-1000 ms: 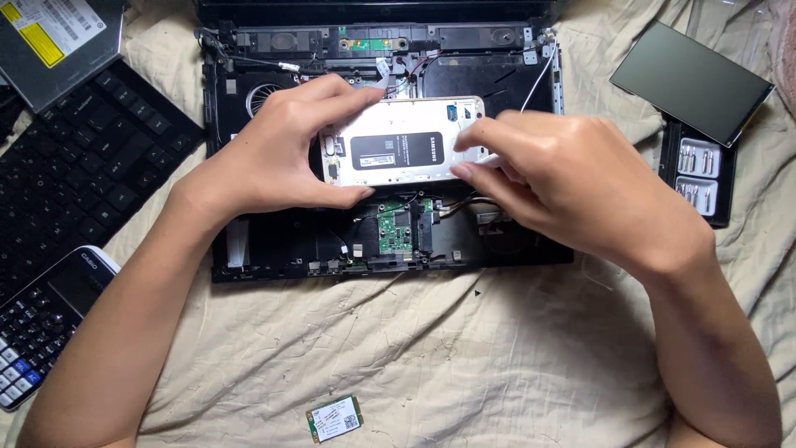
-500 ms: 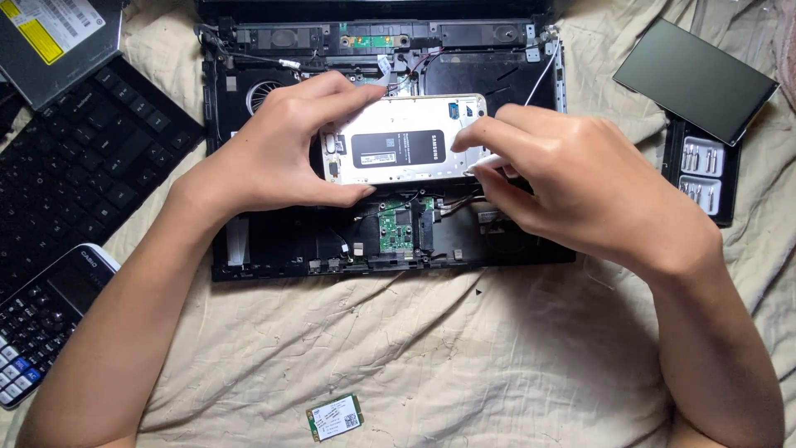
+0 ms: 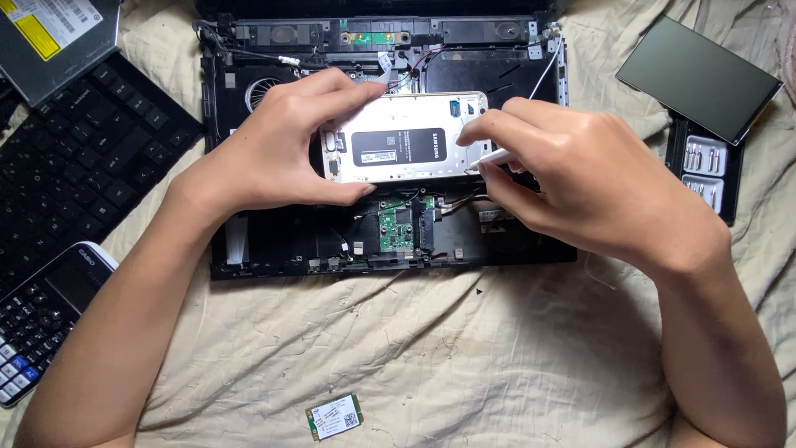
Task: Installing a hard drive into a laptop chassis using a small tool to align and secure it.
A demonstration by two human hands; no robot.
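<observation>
My left hand point(image 3: 278, 145) grips the left end of an opened white phone point(image 3: 404, 139), back cover off, with a black battery in its middle. The phone is held flat above an opened black laptop base point(image 3: 274, 241). My right hand point(image 3: 580, 187) pinches a thin white tool point(image 3: 496, 158) whose tip touches the phone's lower right edge. A small green circuit board point(image 3: 396, 226) shows in the laptop base just under the phone.
A loose black keyboard point(image 3: 79, 158) and an optical drive point(image 3: 54, 37) lie at the left, a calculator point(image 3: 41, 311) at the lower left. A dark flat panel point(image 3: 701, 79) and a bit case point(image 3: 705, 170) sit at the right. A small green card point(image 3: 334, 416) lies on the beige cloth.
My right hand has shifted a little along the phone's right end, and the white tool now shows at the lower right edge. My left hand keeps its hold.
</observation>
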